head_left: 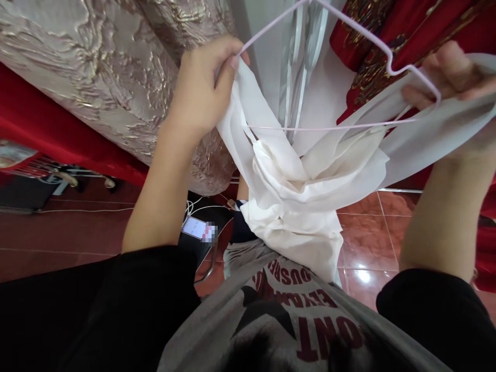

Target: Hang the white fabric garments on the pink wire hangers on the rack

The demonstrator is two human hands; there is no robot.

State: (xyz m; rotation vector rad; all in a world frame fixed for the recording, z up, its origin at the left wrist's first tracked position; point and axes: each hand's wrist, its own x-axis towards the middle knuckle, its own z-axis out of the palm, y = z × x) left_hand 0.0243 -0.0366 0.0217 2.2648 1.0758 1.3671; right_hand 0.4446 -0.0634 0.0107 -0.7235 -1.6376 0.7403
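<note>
tiled floor (368, 237); left hand (203, 85), right hand (445, 75) hold white garment (321, 194) at hanger (356, 25)

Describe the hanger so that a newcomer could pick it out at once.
Start at the large crinkled beige-gold fabric in the upper left, with the left hand in front of it. From that hand, the hanger spans toward the right hand, white cloth bunched below its lower bar. Its thin, angular, pale pink-lilac frame sets it apart from the soft fabrics around it.
</note>
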